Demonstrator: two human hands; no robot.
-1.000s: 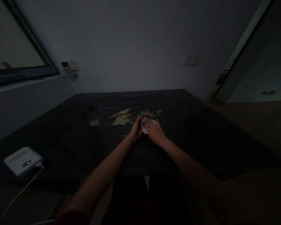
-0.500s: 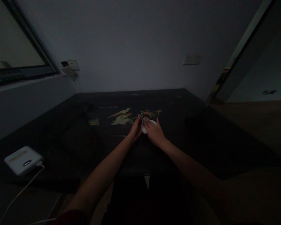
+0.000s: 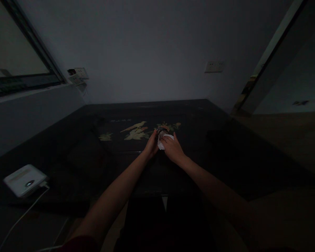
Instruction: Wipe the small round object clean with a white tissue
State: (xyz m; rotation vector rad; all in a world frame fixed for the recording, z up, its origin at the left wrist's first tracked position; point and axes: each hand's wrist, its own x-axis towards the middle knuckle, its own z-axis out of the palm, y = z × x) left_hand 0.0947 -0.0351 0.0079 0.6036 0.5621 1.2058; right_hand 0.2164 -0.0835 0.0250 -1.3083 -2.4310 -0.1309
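Note:
My left hand (image 3: pixel 151 144) is closed around the left side of a small, dark, shiny round object (image 3: pixel 161 130), whose kind the dim light does not let me make out. A crumpled white tissue (image 3: pixel 161 144) lies against that object. My right hand (image 3: pixel 172 146) presses the tissue onto it, fingers bent over the white sheet. Both hands meet above the middle of a dark table (image 3: pixel 126 168), by an inlaid picture of a bird and flowers (image 3: pixel 136 133). Much of the object is hidden by the fingers and tissue.
On the table's left side sits a white box-shaped device (image 3: pixel 26 180) with a white cable (image 3: pixel 23 217) trailing down. Wall sockets (image 3: pixel 214 66) are on the wall behind. A window (image 3: pixel 15 45) is at the upper left, and a door frame (image 3: pixel 265 59) stands at the right.
Barely anything differs. My right hand and the tissue have shifted very slightly left over the dark object; the left hand keeps its hold.

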